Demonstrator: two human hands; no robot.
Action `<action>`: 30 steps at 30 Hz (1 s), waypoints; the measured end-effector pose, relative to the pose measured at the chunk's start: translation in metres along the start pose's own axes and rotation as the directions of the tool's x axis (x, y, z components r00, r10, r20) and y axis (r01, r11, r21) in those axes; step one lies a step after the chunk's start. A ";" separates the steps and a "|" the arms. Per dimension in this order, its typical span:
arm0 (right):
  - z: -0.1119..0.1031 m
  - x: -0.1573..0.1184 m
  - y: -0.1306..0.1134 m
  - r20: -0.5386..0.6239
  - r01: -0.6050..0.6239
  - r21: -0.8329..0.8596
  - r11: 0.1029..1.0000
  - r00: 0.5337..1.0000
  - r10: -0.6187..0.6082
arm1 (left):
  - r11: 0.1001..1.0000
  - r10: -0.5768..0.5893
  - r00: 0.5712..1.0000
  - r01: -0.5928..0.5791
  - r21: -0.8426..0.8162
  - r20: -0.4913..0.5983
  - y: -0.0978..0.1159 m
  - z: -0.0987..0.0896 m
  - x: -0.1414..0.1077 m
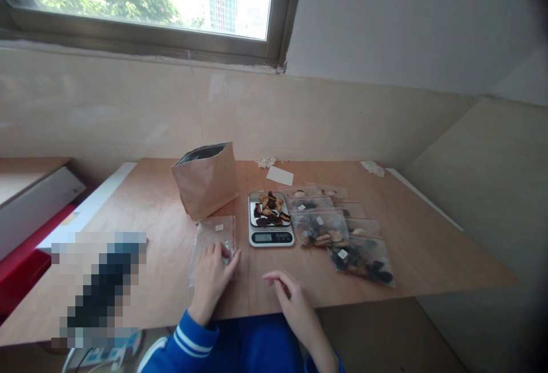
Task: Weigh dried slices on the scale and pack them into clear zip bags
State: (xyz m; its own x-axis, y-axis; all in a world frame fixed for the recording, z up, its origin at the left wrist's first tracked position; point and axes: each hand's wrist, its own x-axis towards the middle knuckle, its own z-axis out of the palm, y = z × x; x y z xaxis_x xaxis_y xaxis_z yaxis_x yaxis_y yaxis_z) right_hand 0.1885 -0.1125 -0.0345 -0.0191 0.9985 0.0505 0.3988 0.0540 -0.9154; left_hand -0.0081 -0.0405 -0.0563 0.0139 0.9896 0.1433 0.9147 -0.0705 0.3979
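My left hand [212, 282] rests on a clear zip bag [212, 247] and pinches it near its right edge, with a small white label showing inside. My right hand [291, 299] lies on the wooden table [257, 299], fingers loosely curled around nothing. Beyond the hands, a digital kitchen scale [270, 219] holds a heap of dark and tan pieces, possibly dried slices. A kraft paper bag [205, 183] with a silver lining stands open behind my left hand. Several zip bags [342, 242] of similar pieces lie to the right of the scale.
A white card [279, 175] and crumpled tissue [266, 162] lie at the table's back edge, with more tissue [372, 168] to the right. A wall runs behind the table, under a window [141, 2]. A pixelated patch [98, 287] hides the table's left front.
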 end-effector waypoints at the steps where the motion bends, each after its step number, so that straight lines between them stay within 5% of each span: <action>1: 0.003 -0.003 -0.001 0.026 0.002 0.000 1.000 1.000 -0.002 | 0.998 -0.012 1.000 0.010 0.063 0.029 0.004 0.001 0.002; 6: 0.032 -0.002 -0.005 0.036 -0.003 0.032 0.999 0.999 0.002 | 0.992 -0.019 0.977 -0.008 0.124 0.214 0.012 -0.007 0.015; 9: 0.050 0.013 -0.007 -0.077 -0.042 0.083 0.996 0.996 0.048 | 0.989 0.087 0.971 -0.059 -0.132 0.221 0.011 -0.009 0.009; 14: 0.054 0.054 -0.013 -0.120 0.026 0.229 0.973 0.993 0.002 | 0.806 0.267 0.961 -0.178 -0.564 0.079 0.022 -0.018 -0.012; 17: 0.035 0.073 -0.012 -0.156 0.051 0.214 0.976 0.988 -0.018 | 0.743 -0.022 0.992 -0.070 -0.666 -0.128 0.027 -0.034 -0.013; 19: 0.019 0.080 -0.010 -0.112 0.059 0.190 0.980 0.993 -0.038 | 0.692 -0.255 0.938 0.006 -0.722 -0.236 0.026 -0.047 -0.007; 22: -0.003 0.087 -0.005 0.051 0.135 0.115 0.984 0.989 -0.142 | 0.650 -0.335 0.903 0.016 -0.760 -0.267 0.025 -0.061 0.007; 25: -0.011 0.097 0.004 -0.184 0.200 -0.131 0.971 0.958 -0.222 | 0.652 -0.336 0.910 0.038 -0.758 -0.243 0.027 -0.066 0.019; 27: -0.006 0.108 0.014 -0.404 0.119 -0.330 0.936 0.879 -0.254 | 0.650 -0.356 0.908 0.070 -0.757 -0.221 0.030 -0.064 0.025; 30: 0.012 0.125 0.026 -0.522 -0.023 -0.484 0.875 0.810 -0.267 | 0.637 -0.366 0.910 0.092 -0.765 -0.196 0.037 -0.059 0.031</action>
State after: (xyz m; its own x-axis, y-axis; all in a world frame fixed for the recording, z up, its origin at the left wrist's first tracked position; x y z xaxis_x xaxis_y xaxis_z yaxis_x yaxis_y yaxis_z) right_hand 0.1854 0.0133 -0.0573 0.3566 0.7931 0.4938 0.7928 0.0228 -0.6091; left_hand 0.0022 -0.0195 0.0164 -0.4009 0.9017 0.1620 0.2753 -0.0502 0.9601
